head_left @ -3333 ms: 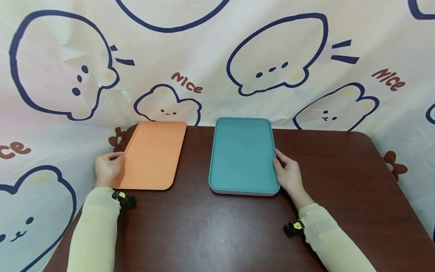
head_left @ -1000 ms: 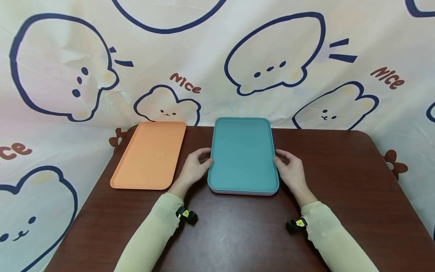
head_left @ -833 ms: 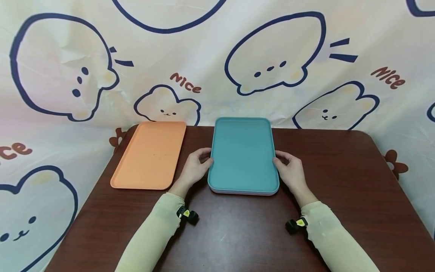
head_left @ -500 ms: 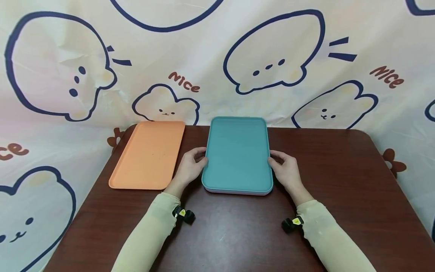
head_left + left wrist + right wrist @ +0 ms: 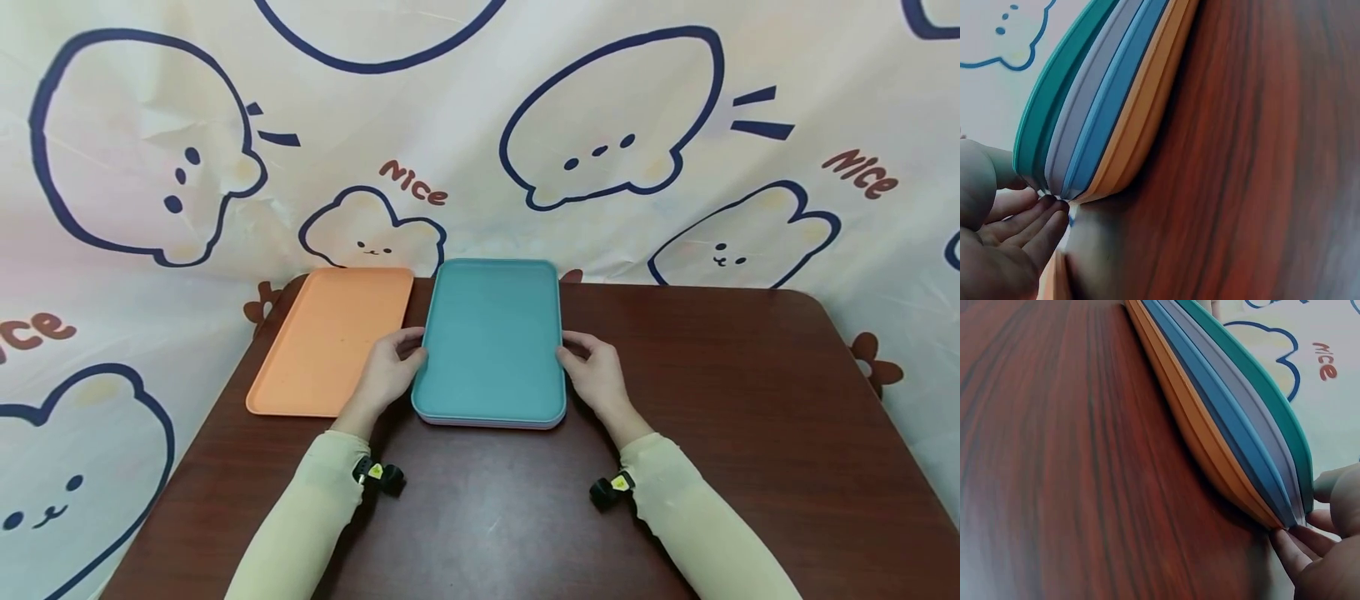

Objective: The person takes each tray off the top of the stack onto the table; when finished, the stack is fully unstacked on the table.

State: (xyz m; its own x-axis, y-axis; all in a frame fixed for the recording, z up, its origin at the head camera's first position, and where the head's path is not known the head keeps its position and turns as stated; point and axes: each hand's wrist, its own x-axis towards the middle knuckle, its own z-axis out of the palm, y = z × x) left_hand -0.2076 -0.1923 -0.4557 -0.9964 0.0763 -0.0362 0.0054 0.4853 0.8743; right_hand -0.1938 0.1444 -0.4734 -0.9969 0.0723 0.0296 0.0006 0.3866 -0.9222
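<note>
A stack of several trays stands on the table, its top teal tray covering the others in the head view. Both wrist views show the layers: green, lilac, blue and orange at the bottom. The left hand grips the stack's left side, thumb by the top tray and fingers at the lower edges. On the right side the right hand holds it in the same way. Left of the stack lies a single orange tray, partly behind the left hand.
The dark brown wooden table reaches to a cloth backdrop with printed cartoon figures, along its far edge and sides. Small black cameras are strapped to both wrists.
The left hand has left the single orange tray and taken hold of the stack's left side. Both hands and the stack have since moved left, closer to the single tray.
</note>
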